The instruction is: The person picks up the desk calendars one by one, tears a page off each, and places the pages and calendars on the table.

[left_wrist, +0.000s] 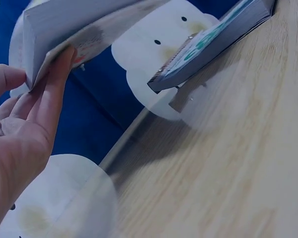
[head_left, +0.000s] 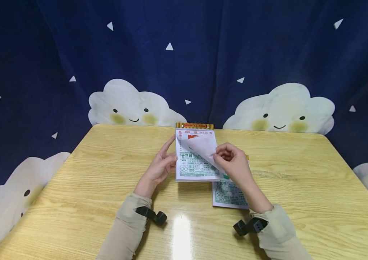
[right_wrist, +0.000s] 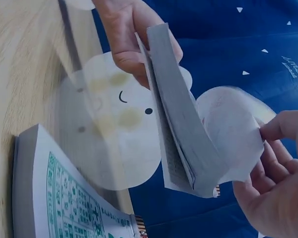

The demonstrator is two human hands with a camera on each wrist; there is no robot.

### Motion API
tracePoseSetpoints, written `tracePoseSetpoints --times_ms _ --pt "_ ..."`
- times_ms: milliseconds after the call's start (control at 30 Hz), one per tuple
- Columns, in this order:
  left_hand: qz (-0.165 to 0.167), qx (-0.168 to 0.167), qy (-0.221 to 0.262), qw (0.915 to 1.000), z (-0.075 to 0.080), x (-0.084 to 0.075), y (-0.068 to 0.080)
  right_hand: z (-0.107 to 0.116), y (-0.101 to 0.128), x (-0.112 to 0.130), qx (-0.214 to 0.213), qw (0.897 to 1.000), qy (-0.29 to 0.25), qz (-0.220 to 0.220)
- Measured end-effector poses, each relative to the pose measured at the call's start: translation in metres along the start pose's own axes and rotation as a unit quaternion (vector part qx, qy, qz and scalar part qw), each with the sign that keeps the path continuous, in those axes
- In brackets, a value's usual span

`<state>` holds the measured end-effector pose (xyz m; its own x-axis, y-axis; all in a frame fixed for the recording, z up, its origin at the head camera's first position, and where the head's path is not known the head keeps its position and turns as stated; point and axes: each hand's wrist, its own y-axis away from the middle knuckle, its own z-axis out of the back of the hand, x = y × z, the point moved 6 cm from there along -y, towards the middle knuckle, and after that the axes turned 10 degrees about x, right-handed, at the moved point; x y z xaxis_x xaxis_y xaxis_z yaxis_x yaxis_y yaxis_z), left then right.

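I'm seeing, head view: table [head_left: 301, 187] filling lower frame | second calendar pad [head_left: 229, 196] lying on it, right of lower centre | right hand [head_left: 235, 164] pinching lifted sheet [head_left: 204, 146], right of centre | left hand [head_left: 159, 168] gripping raised calendar pad [head_left: 188, 168] by its left edge, centre frame | navy curtain [head_left: 190, 65] hanging behind, top

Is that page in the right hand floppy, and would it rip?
Probably floppy: the page curls where the right hand pinches it. It likely feels light and could rip easily, since it looks thin beside its thick calendar.
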<state>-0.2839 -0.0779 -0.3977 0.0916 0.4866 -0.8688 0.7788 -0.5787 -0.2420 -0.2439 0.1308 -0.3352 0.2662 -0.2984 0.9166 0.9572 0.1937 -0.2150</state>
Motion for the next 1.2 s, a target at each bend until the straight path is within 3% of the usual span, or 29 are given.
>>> tracePoseSetpoints --times_ms 133,433,667,1200 --pt "-0.007 -0.021 -0.015 0.9996 0.002 -0.002 0.0 0.002 -0.001 -0.003 0.002 0.999 -0.037 -0.023" --pt "-0.002 -0.034 -0.027 0.999 0.006 -0.001 0.007 0.011 -0.001 -0.009 -0.003 0.997 -0.055 -0.057" --pt "-0.014 -0.032 -0.038 0.9987 0.009 -0.005 0.003 0.031 -0.019 -0.008 -0.022 0.997 -0.01 -0.074" --pt "-0.029 0.002 -0.004 0.9996 -0.004 -0.012 0.0 0.063 -0.031 -0.015 0.007 0.993 -0.076 -0.093"
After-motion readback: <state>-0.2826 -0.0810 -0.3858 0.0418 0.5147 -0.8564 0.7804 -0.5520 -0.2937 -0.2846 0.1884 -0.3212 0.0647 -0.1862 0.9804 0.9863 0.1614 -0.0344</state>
